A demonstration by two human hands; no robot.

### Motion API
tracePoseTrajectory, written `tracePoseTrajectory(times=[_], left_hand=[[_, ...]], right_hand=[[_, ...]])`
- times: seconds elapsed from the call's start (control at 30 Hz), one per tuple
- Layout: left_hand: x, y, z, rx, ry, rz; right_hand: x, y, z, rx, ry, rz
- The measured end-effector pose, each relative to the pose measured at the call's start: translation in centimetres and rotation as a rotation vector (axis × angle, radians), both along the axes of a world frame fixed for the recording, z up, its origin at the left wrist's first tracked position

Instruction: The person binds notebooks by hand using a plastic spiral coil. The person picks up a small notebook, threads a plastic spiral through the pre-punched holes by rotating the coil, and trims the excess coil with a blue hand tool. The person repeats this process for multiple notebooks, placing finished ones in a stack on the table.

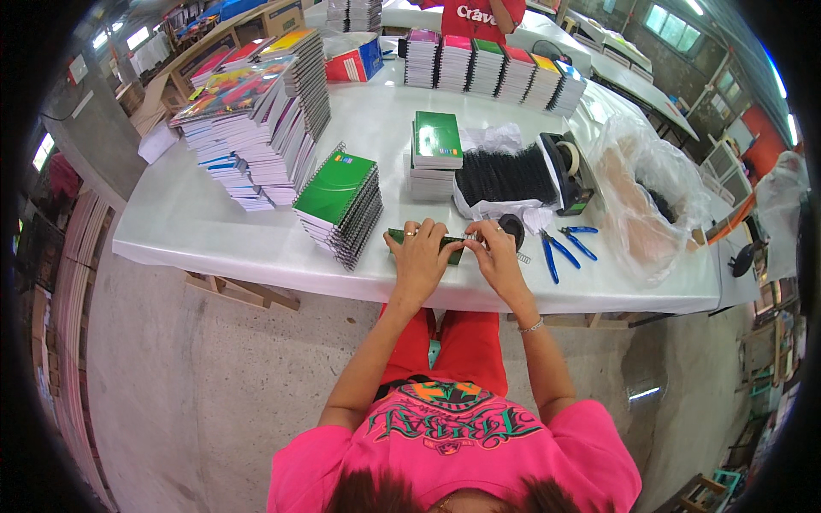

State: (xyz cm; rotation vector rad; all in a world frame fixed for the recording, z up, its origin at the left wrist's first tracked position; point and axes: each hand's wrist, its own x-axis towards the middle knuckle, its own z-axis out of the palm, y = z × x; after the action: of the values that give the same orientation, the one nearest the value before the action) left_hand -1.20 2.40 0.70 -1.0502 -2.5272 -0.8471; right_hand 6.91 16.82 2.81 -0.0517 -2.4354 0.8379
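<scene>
While the left hand (421, 259) lies spread across one green notebook (456, 256), its grip pressing it to the white tabletop (171, 231), the right hand (497, 259) has a narrow grip, fingertips pinching one coil (470, 237) at the notebook's right end. That notebook lies near the front edge, between one stack of green spiral notebooks (340, 201) on the left and two blue pliers (558, 258) on the right. Beyond the hands sit one stack of green books (437, 154), a heap of black coils (505, 177) too dense to count, and one tape dispenser (570, 171); one clear plastic bag (641, 201) lies farther right. Six notebook stacks (496, 73) line the far side, topped purple, pink, green, red, yellow and blue. Small multicoloured lettering marks the top cover of the spiral stack. White lettering crosses a co-worker's red shirt (473, 21), and large green lettering fills the pink shirt (530, 462) at the bottom.
</scene>
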Motion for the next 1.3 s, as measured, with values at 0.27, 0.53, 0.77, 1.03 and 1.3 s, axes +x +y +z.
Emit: tracePoseTrajectory(times=[0.27, 0.53, 0.77, 1.03, 1.3], left_hand=[[0.3, 0.2, -0.2, 0.012, 0.026, 0.046], [0.4, 0.2, -0.1, 0.0, 0.001, 0.022], [0.4, -0.3, 0.2, -0.009, -0.044, -0.007], [-0.3, -1.0, 0.5, 0.199, -0.176, 0.009], [-0.4, -1.2, -0.5, 0.553, -0.116, 0.125]], right_hand=[[-0.2, -0.6, -0.6, 0.026, 0.029, -0.101], [-0.3, -0.6, 0.0, 0.142, 0.001, -0.052], [-0.8, -0.9, -0.2, 0.161, 0.06, -0.063], [-1.2, -1.1, -0.1, 0.206, 0.03, -0.062], [-1.5, -1.6, 0.0, 0.118, 0.051, -0.088]])
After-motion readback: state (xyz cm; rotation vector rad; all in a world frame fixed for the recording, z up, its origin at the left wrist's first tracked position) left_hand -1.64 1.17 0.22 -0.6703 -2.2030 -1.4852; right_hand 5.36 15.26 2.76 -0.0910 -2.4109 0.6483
